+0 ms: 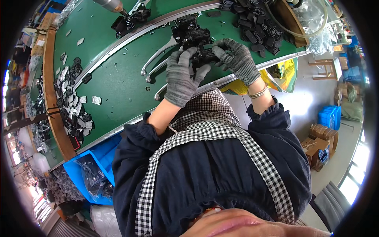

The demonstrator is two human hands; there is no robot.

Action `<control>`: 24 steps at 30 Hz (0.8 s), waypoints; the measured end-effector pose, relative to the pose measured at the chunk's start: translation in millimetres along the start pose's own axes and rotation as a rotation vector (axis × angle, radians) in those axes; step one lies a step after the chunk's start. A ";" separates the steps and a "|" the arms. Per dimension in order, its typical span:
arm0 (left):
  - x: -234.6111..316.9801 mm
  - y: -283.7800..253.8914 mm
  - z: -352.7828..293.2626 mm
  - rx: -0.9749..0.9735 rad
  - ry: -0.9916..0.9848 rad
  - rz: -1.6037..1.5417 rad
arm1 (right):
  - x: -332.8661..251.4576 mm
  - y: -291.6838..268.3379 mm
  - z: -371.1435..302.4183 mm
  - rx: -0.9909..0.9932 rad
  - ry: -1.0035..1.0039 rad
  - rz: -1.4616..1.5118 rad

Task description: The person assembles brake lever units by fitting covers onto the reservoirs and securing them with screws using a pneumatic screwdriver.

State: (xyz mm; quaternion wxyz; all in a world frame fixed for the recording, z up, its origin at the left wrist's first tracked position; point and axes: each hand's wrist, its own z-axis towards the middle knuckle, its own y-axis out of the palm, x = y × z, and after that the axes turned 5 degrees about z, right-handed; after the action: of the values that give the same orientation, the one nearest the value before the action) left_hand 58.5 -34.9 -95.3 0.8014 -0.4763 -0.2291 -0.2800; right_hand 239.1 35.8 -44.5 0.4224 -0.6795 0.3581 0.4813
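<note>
My left hand (181, 75), in a grey knit glove, grips a black brake master cylinder (204, 54) near the table's front edge. The gloved right hand (238, 60) has its fingers bunched against the cylinder's right end; whatever they pinch is hidden. More black master cylinders (197, 36) lie in a row just beyond, with silver brake levers (161, 52) reaching out to the left. Part of another silver lever (158, 94) shows below my left hand, at the table edge.
Small black caps (258, 27) are heaped at the right. Silver and black pieces (73, 98) pile up at the left beside a wooden rail (55, 98). A metal strip (118, 47) crosses the green table (118, 87). A power driver (112, 6) points at another assembly (130, 21). Blue bin (81, 173) below left.
</note>
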 end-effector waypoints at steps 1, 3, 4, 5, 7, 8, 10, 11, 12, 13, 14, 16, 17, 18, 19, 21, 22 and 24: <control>3.7 5.1 4.9 0.048 -0.013 -0.047 | 1.6 0.2 -0.1 -0.001 0.019 -0.002; 8.6 11.7 11.5 0.078 0.039 -0.065 | 4.1 0.1 0.0 -0.015 -0.005 0.114; 10.5 14.5 13.4 0.046 -0.011 -0.120 | 4.4 -0.5 0.3 0.009 0.018 0.101; 11.8 16.5 14.8 0.011 -0.062 -0.183 | 3.7 -2.3 1.0 0.029 0.006 0.131; 11.4 16.8 16.2 0.012 -0.073 -0.197 | -0.9 -7.2 3.9 0.048 -0.003 0.163; 10.7 16.1 16.3 0.003 -0.082 -0.202 | -5.5 -11.5 6.7 0.091 -0.019 0.170; 9.0 14.0 17.0 -0.011 -0.090 -0.206 | -17.8 -19.8 17.3 0.182 -0.051 0.083; 8.1 13.2 17.8 -0.036 -0.096 -0.242 | -25.2 -23.8 23.7 0.160 -0.105 0.102; 7.7 12.5 18.5 -0.051 -0.099 -0.285 | -33.7 -28.8 31.5 0.182 -0.230 0.057; 7.5 12.1 19.4 -0.063 -0.098 -0.282 | -42.8 -32.3 41.1 0.174 -0.415 0.024; 7.4 11.5 20.0 -0.085 -0.133 -0.339 | -52.4 -32.6 55.0 0.207 -0.357 0.009; 7.7 10.8 21.0 -0.105 -0.169 -0.396 | -75.4 -27.4 90.9 0.184 -0.725 0.146; 7.9 10.2 21.1 -0.122 -0.142 -0.347 | -86.4 -23.8 107.9 0.182 -0.725 0.147; 8.0 9.7 21.1 -0.133 -0.119 -0.301 | -97.3 -19.0 125.9 0.171 -0.856 0.188; 7.9 9.3 21.2 -0.140 -0.117 -0.294 | -108.8 -12.4 146.2 0.160 -0.988 0.231; 7.7 9.6 21.4 -0.106 -0.106 -0.334 | -133.5 1.4 187.8 0.277 -1.226 0.143; 7.7 9.7 21.5 -0.112 -0.110 -0.318 | -142.6 3.2 203.7 -0.025 -0.943 0.647; 7.6 10.2 21.7 -0.112 -0.104 -0.346 | -149.9 9.4 227.1 -0.327 -0.597 1.110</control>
State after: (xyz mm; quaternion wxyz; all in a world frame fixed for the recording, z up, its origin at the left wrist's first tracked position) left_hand 68.7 -13.3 -87.4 0.7006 -0.4875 -0.3327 -0.4010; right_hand 108.9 252.8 55.9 0.0834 -0.2859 0.4451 0.8445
